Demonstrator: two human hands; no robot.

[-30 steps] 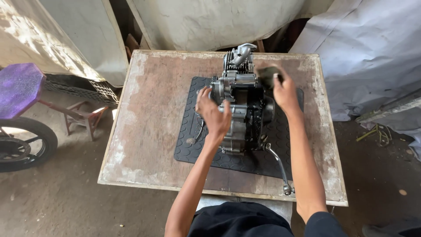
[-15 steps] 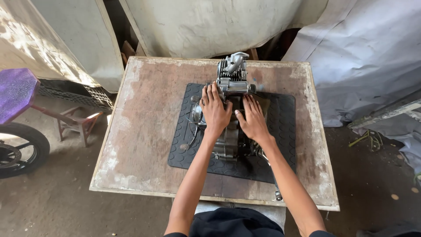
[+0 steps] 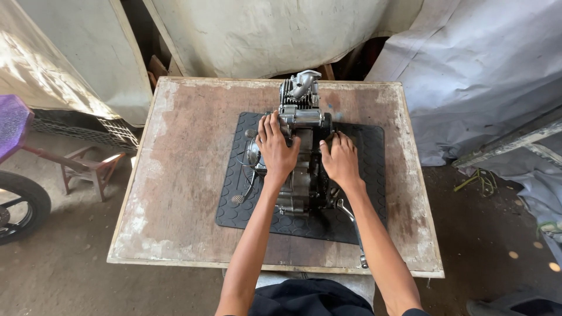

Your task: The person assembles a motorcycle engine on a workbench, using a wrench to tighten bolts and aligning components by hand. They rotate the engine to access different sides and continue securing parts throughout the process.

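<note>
The engine (image 3: 298, 152) is silver-grey metal with darker, grimy patches. Under it lies a black mat (image 3: 366, 175) patterned with raised round studs. The table (image 3: 187, 175) is reddish-brown, worn whitish along its edges. At 12 o'clock hang cream sheets (image 3: 263, 35), at 2 o'clock a pale grey tarp (image 3: 480, 70), at 9 o'clock a purple seat (image 3: 12, 123).

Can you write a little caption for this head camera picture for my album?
Both hands, left hand and right hand, rest on a small engine on a black mat atop a worn table.
</note>
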